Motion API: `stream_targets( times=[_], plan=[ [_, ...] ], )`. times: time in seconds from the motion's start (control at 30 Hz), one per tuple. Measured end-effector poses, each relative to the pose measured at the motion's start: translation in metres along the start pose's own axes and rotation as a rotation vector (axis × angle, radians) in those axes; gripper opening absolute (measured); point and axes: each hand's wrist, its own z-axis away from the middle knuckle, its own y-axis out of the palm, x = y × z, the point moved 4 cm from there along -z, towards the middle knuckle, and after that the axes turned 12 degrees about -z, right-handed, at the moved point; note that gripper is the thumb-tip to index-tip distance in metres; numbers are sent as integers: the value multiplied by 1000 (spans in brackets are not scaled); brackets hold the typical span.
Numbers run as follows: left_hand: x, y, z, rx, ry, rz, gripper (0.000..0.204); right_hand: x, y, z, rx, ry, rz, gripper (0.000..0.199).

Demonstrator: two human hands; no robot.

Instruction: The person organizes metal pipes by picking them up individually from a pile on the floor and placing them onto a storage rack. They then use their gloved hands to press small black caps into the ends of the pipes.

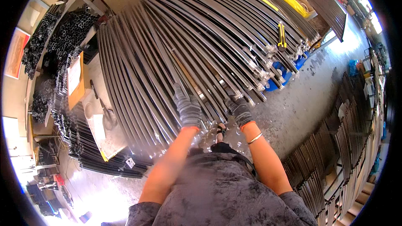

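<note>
No readable lettering; wall poster (17, 53), illegible; paper sheet (74, 75), illegible

Red-bordered poster (17, 53) hangs left; yellow cutter (282, 37) (black-trimmed) lies right.

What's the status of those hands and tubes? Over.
Left hand on the dark tubes, right hand at their near ends; exact grip unclear. Tubes lying side by side. Yellow cutter atop them, apart from both hands.
</note>
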Motion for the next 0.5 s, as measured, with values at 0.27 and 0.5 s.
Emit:
stream_targets(
  times=[0.27,0.5],
  plan=[
    [-36,-3,-12,98,-4,211,58,112,88,124,154,-183,161,32],
    [-43,31,-18,426,-538,939,24,102,97,143,261,207,-19,25]
  ],
)
